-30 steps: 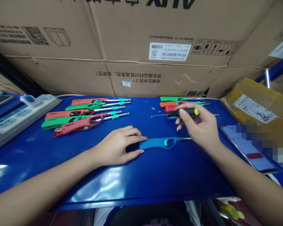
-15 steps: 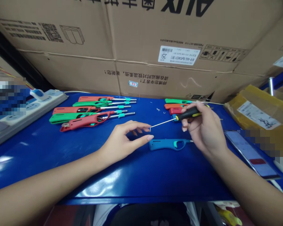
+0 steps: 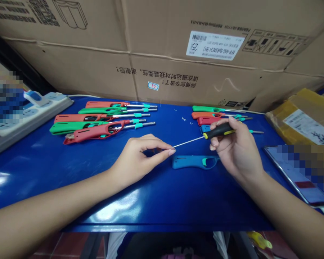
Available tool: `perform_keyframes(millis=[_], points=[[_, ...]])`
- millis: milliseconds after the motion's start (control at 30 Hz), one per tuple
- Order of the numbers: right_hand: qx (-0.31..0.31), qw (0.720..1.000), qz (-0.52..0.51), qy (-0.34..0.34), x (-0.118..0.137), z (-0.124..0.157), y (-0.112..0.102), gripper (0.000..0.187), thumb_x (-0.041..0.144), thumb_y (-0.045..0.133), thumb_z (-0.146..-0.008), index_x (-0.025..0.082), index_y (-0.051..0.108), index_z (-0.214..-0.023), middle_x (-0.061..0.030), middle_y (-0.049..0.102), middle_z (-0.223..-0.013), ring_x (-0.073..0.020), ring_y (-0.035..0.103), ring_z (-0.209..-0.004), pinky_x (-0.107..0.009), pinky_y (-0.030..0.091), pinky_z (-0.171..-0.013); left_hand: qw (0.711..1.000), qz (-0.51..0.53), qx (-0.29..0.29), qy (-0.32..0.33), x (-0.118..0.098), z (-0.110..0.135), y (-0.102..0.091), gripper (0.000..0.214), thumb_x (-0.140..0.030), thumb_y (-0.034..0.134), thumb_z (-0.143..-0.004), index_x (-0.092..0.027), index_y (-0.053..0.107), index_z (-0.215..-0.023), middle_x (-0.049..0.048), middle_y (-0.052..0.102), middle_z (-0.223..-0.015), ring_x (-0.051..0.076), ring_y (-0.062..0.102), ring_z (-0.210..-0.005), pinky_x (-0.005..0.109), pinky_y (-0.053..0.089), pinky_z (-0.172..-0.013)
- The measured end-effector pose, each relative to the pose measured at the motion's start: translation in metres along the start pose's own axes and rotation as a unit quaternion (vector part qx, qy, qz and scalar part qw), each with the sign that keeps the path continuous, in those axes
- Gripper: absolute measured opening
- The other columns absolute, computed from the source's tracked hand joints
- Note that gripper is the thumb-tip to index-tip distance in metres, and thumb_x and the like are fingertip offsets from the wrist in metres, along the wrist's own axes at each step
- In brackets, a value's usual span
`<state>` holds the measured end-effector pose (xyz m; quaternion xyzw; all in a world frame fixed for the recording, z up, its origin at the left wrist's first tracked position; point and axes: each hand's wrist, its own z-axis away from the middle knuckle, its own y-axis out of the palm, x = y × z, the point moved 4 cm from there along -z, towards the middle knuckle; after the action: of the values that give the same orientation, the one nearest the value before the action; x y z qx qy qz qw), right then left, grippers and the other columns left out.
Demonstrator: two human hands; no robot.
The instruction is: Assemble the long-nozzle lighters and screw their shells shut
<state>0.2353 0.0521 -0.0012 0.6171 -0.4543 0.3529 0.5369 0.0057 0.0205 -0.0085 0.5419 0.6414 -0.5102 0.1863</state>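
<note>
My right hand [image 3: 236,151] is closed around the black and yellow handle of a screwdriver [image 3: 218,131]. Its thin shaft points left and slightly down. At its tip, the thumb and forefinger of my left hand [image 3: 145,156] pinch a small metal piece, mostly hidden by the fingertips; I cannot make out its kind. Just below the tip, a blue long-nosed gas lighter [image 3: 189,162] with a turquoise trigger lies on the blue table [image 3: 162,201]. My right hand covers the lighter's nozzle end.
Several red and green lighters [image 3: 97,118] lie at the left, some with casings parted. More lighters [image 3: 207,109] lie behind my right hand. A power strip [image 3: 29,115] borders the left, a phone [image 3: 297,176] and yellow package [image 3: 305,118] the right. A large carton [image 3: 156,54] stands behind.
My left thumb and forefinger have closed together at the screwdriver's tip, where a small metal piece showed between them before. The camera view has shifted a little downward.
</note>
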Motion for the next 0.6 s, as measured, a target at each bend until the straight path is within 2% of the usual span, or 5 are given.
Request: perform_keyframes(millis=[133, 300, 600], points=[[0.012, 1.0, 0.019, -0.018, 0.005, 0.002, 0.002, 0.022, 0.036, 0.068, -0.088, 0.016, 0.07, -0.077, -0.0016, 0.068, -0.075, -0.0107, 0.059, -0.044, -0.023, 0.052, -0.038, 0.997, -0.029, -0.002, 0.075, -0.002, 0.001, -0.001, 0.007, -0.019, 0.077, -0.087, -0.015, 0.081, -0.092, 0.0033, 0.08, -0.088, 0.014, 0.071, -0.081, 0.025, 0.056, -0.077], [0.017, 0.998, 0.043, -0.035, 0.008, 0.007, 0.006, 0.019, 0.03, 0.064, -0.09, 0.017, 0.068, -0.077, -0.0016, 0.068, -0.075, -0.012, 0.06, -0.044, -0.025, 0.053, -0.038, 0.989, -0.069, 0.012, 0.134, -0.006, 0.002, 0.0, 0.007, -0.015, 0.075, -0.088, -0.014, 0.079, -0.094, 0.0041, 0.08, -0.089, 0.014, 0.069, -0.08, 0.027, 0.055, -0.078], [0.026, 0.995, 0.072, -0.061, 0.011, 0.011, 0.006, 0.018, 0.033, 0.066, -0.09, 0.018, 0.066, -0.079, -0.0011, 0.067, -0.077, -0.0122, 0.06, -0.044, -0.027, 0.053, -0.039, 0.985, -0.091, 0.031, 0.142, -0.003, 0.001, 0.001, 0.007, -0.016, 0.073, -0.09, -0.015, 0.078, -0.094, 0.0032, 0.079, -0.089, 0.014, 0.068, -0.078, 0.029, 0.054, -0.077]])
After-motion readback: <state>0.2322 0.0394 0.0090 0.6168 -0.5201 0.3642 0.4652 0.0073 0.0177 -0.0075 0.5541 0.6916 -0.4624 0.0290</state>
